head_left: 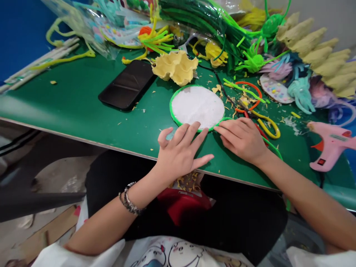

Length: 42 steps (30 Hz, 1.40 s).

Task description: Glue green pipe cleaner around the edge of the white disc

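Note:
A white oval disc [198,105] lies on the green table, with a bright green pipe cleaner [171,107] around its edge. My left hand [180,152] has its fingers spread, the tips touching the disc's lower edge. At the lower right of the disc, my right hand [241,139] pinches the green pipe cleaner with its fingers together. The loose tail of that pipe cleaner runs out under the right hand toward the table's front edge.
A black phone [128,84] and a yellow egg-carton piece [176,67] lie behind the disc. Scissors [268,124] and scraps are at the right, a pink glue gun [330,142] farther right. Pipe-cleaner bundles [200,22] line the back. The table's front edge [111,144] is near my lap.

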Each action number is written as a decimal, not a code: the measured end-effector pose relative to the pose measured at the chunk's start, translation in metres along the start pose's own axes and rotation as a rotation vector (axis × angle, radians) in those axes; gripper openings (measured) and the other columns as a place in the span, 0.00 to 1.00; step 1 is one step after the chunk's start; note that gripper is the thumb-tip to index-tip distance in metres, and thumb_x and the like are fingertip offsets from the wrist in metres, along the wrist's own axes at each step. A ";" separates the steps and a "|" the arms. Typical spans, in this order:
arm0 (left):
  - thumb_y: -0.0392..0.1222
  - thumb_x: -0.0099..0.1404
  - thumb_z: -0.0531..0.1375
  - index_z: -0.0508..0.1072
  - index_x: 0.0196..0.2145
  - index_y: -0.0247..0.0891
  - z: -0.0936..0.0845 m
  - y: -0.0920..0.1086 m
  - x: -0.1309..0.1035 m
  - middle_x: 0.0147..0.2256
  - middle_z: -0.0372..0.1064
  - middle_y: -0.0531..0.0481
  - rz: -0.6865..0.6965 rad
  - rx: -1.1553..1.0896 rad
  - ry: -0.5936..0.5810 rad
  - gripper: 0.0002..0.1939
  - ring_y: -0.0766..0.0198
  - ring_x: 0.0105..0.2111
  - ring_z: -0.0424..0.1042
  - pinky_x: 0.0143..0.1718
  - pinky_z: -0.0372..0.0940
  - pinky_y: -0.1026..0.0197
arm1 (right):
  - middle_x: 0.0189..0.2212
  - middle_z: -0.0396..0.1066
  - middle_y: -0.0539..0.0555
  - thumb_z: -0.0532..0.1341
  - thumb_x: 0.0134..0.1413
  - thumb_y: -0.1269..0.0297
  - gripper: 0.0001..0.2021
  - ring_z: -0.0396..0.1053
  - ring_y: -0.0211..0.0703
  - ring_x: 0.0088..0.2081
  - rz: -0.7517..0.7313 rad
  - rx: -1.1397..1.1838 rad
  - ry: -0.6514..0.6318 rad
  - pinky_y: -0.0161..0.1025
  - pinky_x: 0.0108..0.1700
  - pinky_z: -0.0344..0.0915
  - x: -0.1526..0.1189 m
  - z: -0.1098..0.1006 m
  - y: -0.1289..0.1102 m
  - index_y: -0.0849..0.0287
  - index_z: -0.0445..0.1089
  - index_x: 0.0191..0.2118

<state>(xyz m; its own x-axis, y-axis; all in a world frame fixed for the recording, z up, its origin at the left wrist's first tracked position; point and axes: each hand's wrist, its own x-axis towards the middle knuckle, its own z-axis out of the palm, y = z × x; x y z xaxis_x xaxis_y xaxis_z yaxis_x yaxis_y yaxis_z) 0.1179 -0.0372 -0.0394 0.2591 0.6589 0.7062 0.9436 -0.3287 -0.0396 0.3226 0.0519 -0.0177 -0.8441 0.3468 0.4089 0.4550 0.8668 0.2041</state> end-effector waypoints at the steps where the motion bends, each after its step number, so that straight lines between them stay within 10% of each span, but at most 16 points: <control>1: 0.62 0.71 0.43 0.73 0.50 0.41 0.000 -0.001 0.001 0.49 0.74 0.46 0.011 0.003 -0.025 0.29 0.54 0.44 0.70 0.50 0.46 0.50 | 0.44 0.77 0.56 0.53 0.63 0.68 0.14 0.71 0.44 0.45 0.018 0.000 -0.017 0.44 0.48 0.60 0.000 0.001 0.001 0.57 0.73 0.47; 42: 0.63 0.70 0.44 0.74 0.47 0.44 -0.006 -0.001 0.004 0.57 0.68 0.49 -0.009 -0.018 -0.165 0.27 0.53 0.50 0.66 0.53 0.44 0.49 | 0.42 0.77 0.57 0.55 0.61 0.61 0.15 0.70 0.47 0.43 -0.098 0.023 0.030 0.48 0.50 0.57 0.003 -0.003 0.006 0.65 0.72 0.46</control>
<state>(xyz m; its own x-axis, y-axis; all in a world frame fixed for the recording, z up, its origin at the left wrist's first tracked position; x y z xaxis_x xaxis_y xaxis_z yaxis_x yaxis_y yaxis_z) 0.1169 -0.0386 -0.0326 0.2825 0.7637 0.5805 0.9426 -0.3333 -0.0203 0.3235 0.0568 -0.0131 -0.8752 0.2491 0.4147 0.3634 0.9043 0.2239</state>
